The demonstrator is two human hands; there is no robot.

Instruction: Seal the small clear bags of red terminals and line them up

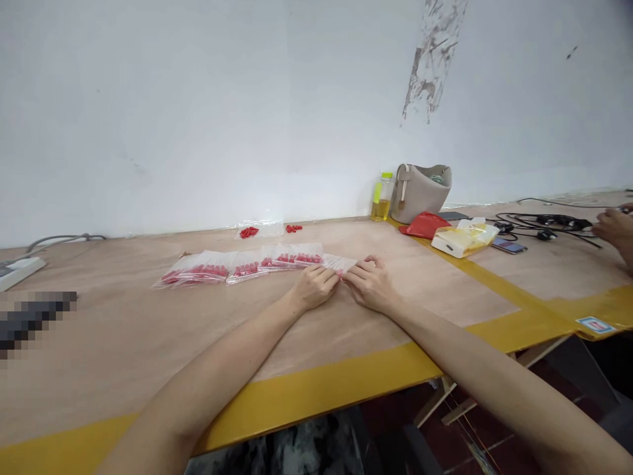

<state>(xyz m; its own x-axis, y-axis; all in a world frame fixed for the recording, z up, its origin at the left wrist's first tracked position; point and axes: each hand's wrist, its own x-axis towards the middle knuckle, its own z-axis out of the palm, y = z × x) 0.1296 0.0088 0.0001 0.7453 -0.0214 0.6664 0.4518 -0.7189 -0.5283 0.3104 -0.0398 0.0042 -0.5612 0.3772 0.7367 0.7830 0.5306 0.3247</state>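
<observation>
Both of my hands meet at a small clear plastic bag [340, 262] that lies at the right end of a row of bags. My left hand [316, 285] has its fingers closed on the bag's left side. On its right side my right hand [370, 284] pinches with curled fingers. Some red shows between the fingertips, but the hands hide most of the contents. To the left, several clear bags [205, 267] with small red pieces overlap in a row. Behind them lie a loose red pile [248, 232] and a second red pile [293, 229].
A bottle of yellow liquid [380, 198] and a beige bag [422, 191] stand by the wall. Right of them are a red pouch [426, 225], a tissue pack [465, 237], a phone [509, 245] and black cables [544, 224]. Another person's hand [616, 227] is at far right.
</observation>
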